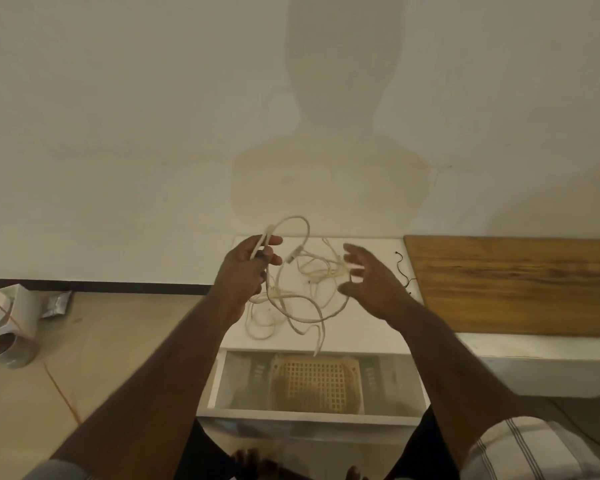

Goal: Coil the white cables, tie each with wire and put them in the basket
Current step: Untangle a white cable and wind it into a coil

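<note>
Head view: the left hand (246, 268) is raised over the white tabletop (368, 327), its fingers curled round strands of a white cable (293, 308). That grip pinches the cable near one end, a loop arching up above the hand and long loose loops hanging down from it toward the tabletop. The right hand (368, 275) hovers just right of those loops, fingers spread and lightly bent; a pale strand crosses its fingertips, but whether it has hold of it I cannot tell. More white cable lies in a loose tangle (321, 268) on the tabletop between the two hands, and another slack loop (258, 325) rests on the tabletop below the left hand. A thin dark wire (403, 271) lies at the tabletop's right side, beside a wooden board (520, 285). The basket (314, 382), a pale lattice one, sits in the open compartment below the tabletop's near edge, with one cable end dangling just above it.
</note>
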